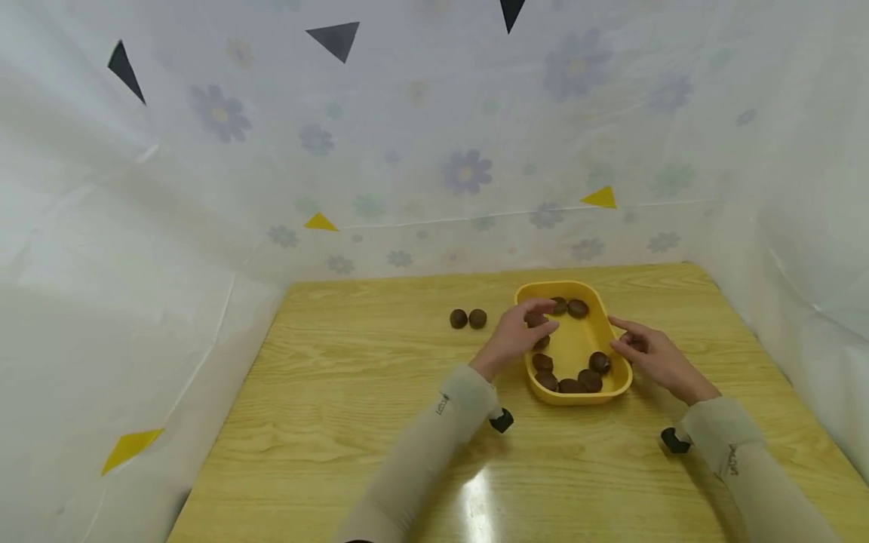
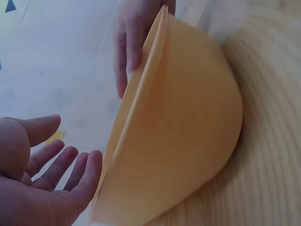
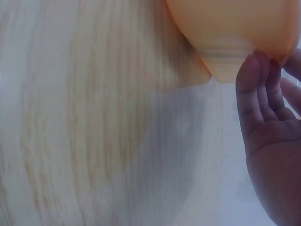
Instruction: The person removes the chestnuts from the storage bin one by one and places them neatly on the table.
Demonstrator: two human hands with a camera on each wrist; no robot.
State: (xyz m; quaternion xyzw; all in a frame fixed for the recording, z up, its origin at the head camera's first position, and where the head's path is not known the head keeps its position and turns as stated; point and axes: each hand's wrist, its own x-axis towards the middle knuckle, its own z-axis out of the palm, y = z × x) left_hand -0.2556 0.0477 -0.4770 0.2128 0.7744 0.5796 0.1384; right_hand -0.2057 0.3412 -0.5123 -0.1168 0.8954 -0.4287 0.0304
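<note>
A yellow tray (image 1: 570,401) with rounded corners stands on the table and holds several round brown nuts (image 1: 571,386) that look like chestnuts, lying along its inner walls. My left hand (image 1: 514,337) reaches over the tray's left rim, thumb and fingers apart and loosely bent. No nut shows between them in the left wrist view, and the hand partly hides some nuts at the left wall. At the opposite side, my right hand (image 1: 655,360) touches the tray's outer wall with nearly straight fingertips (image 3: 248,70).
Two more brown nuts (image 1: 468,319) sit side by side on the wooden table (image 1: 339,407), left of the tray. White flower-patterned sheeting (image 1: 407,151) surrounds the table at the back and both sides. A small black device (image 1: 502,420) is strapped at each wrist.
</note>
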